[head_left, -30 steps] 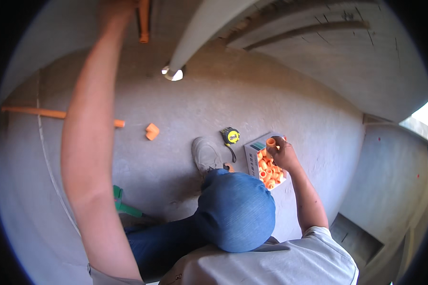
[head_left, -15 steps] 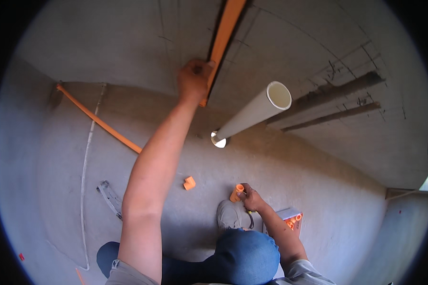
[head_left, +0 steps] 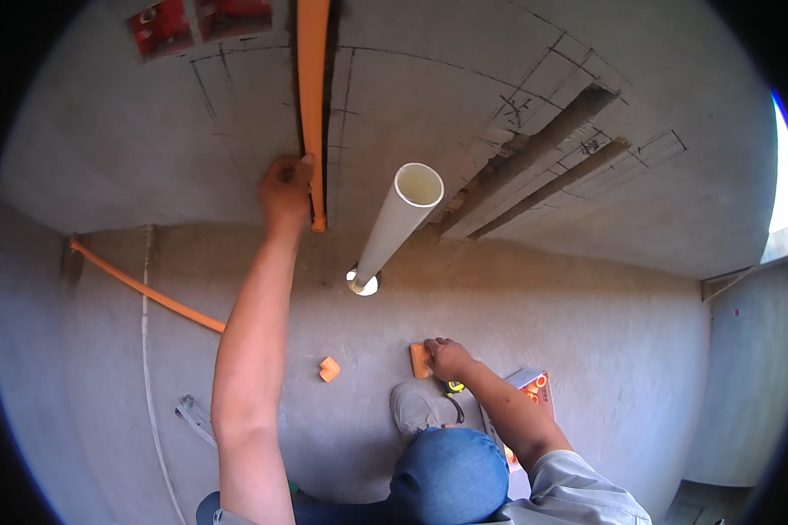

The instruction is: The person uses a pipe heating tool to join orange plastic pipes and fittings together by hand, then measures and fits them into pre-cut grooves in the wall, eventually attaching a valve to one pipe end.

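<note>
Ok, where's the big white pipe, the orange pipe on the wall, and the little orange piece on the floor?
White pipe [head_left: 396,229]: head view, middle of its side.
Orange pipe [head_left: 311,96]: head view, its upright length above the left hand.
Little orange piece [head_left: 328,368]: head view, its top.

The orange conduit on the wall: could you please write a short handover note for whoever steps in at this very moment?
Left hand: raised, gripping the vertical orange conduit near its lower end, against the chased wall.
Right hand: low, holding a short orange piece near the floor.
Nearby: orange elbow fitting on the floor, box of orange fittings by the right forearm, white pipe standing up from the floor, a second orange conduit along the floor to the left.
Done: conduit set in the wall groove.
Left: its lower end is bare, nothing fitted on it.
</note>
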A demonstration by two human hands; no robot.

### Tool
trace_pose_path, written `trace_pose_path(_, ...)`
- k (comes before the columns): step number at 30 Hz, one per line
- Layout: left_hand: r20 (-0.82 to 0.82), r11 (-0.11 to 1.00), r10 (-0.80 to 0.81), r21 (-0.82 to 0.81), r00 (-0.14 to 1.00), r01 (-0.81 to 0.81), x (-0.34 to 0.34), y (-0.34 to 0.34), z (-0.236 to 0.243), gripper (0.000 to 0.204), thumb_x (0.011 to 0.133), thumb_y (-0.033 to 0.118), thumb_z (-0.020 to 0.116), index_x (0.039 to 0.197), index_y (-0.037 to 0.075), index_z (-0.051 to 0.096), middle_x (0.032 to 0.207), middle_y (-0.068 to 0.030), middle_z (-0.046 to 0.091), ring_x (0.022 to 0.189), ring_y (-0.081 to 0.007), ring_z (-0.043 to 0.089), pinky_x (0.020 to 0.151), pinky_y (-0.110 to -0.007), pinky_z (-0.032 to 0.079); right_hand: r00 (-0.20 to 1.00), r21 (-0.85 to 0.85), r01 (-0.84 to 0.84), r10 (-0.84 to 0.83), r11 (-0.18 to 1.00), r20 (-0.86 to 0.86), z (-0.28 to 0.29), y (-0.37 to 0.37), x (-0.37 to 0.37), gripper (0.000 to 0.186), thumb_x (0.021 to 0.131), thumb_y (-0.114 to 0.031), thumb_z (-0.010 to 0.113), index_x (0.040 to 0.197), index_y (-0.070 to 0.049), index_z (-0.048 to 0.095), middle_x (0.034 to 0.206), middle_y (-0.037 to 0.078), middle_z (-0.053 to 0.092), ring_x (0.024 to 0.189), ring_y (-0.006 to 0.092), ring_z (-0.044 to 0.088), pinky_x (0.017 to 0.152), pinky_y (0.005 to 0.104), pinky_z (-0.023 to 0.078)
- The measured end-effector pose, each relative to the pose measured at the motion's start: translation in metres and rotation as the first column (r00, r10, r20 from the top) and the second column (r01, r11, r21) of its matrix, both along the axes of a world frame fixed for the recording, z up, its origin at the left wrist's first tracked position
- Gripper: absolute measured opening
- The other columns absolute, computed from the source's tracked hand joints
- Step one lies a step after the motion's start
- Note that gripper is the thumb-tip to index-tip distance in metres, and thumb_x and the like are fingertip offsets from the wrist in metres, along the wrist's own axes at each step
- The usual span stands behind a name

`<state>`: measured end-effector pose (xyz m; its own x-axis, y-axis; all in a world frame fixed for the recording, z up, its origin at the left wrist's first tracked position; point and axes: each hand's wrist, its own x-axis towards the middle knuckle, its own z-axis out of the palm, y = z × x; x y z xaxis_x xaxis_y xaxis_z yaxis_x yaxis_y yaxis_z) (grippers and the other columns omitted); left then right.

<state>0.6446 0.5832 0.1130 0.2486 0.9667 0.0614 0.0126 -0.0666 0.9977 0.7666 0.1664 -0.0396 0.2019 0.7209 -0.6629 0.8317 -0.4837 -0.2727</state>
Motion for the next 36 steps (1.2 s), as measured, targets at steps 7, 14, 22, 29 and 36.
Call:
trace_pose_path(7,0.001,0.999,0.012,0.036,1.0,-0.012,0.007,0.0,-0.001,0.032,0.097,0.03,0.075,0.099,-0.001,0.069,0.086,-0.0038,0.069,0.079,-0.011,0.063,0.071,-0.028,0.053,0.865,0.302,0.219,-0.042,0.928,-0.5,0.23,0.082,-0.016,0.034,0.097,-0.024,0.071,0.122,0.0,0.07,0.101,0.017,0.074,0.095,0.0292,0.074,0.084,0.04,0.059)
trace_pose_path(14,-0.005,0.995,0.082,0.053,0.997,-0.082,-0.003,-0.005,0.006,0.031,0.096,0.03,0.076,0.096,-0.001,0.069,0.085,-0.0038,0.068,0.076,-0.011,0.062,0.069,-0.028,0.052,0.989,0.995,-0.054,-0.132,0.085,0.065,0.429,0.239,-0.011,0.039,0.097,-0.034,0.073,0.105,0.004,0.072,0.075,0.004,0.069,0.065,0.015,0.063,0.06,0.0295,0.051)
trace_pose_path(22,0.016,0.993,0.091,0.072,0.996,-0.092,-0.002,-0.01,0.008,0.033,0.095,0.031,0.076,0.098,-0.002,0.071,0.083,-0.0074,0.069,0.071,-0.0127,0.061,0.066,-0.03,0.05,0.921,0.976,0.034,-0.386,0.216,0.053,0.506,0.32,-0.082,0.038,0.094,-0.027,0.075,0.101,0.01,0.068,0.096,0.026,0.072,0.087,0.0314,0.072,0.081,0.0402,0.058)
trace_pose_path(29,-0.12,0.996,0.059,0.08,0.991,-0.05,-0.011,-0.015,0.015,0.033,0.096,0.028,0.075,0.106,-0.002,0.071,0.087,-0.0089,0.072,0.077,-0.0164,0.063,0.075,-0.033,0.052,0.928,0.99,-0.141,-0.35,-0.015,0.127,0.484,0.336,-0.063,0.035,0.091,-0.022,0.069,0.103,0.011,0.064,0.093,0.026,0.07,0.089,0.0362,0.07,0.081,0.0439,0.056)
trace_pose_path(36,-0.065,0.952,-0.025,0.304,0.998,0.043,-0.031,-0.023,0.008,0.029,0.101,0.023,0.066,0.119,0.0,0.068,0.111,-0.0167,0.07,0.097,-0.0287,0.068,0.086,-0.039,0.053,0.998,0.997,-0.058,0.001,-0.041,0.058,0.488,0.301,-0.078,0.027,0.092,-0.019,0.06,0.101,0.006,0.059,0.085,0.017,0.065,0.079,0.0283,0.064,0.074,0.0438,0.053)
